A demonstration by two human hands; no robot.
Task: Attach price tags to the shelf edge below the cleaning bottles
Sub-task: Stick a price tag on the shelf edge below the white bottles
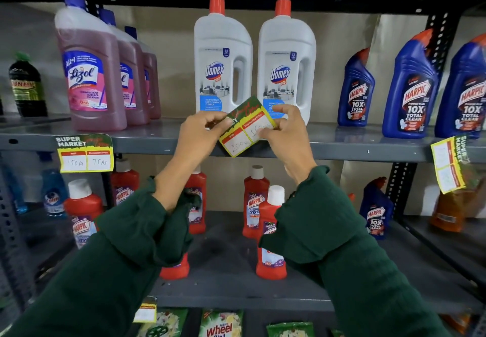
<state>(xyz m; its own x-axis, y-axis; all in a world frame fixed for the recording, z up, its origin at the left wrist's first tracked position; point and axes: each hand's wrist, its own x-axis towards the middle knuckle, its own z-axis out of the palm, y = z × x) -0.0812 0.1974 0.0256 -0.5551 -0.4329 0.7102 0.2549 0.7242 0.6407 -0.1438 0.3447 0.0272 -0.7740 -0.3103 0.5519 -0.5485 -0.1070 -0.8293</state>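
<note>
Yellow-green-red price tag; white Domex bottles, red caps; grey shelf edge.

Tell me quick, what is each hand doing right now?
Left hand: closed, pinching the left edge of the price tag.
Right hand: closed, pinching the same tag's right edge.

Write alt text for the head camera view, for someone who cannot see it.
Two hands, left hand and right hand, hold a tilted yellow price tag at the grey shelf edge below two white Domex bottles. A tag already hangs below the pink Lizol bottles; blue Harpic bottles stand at right.
</note>
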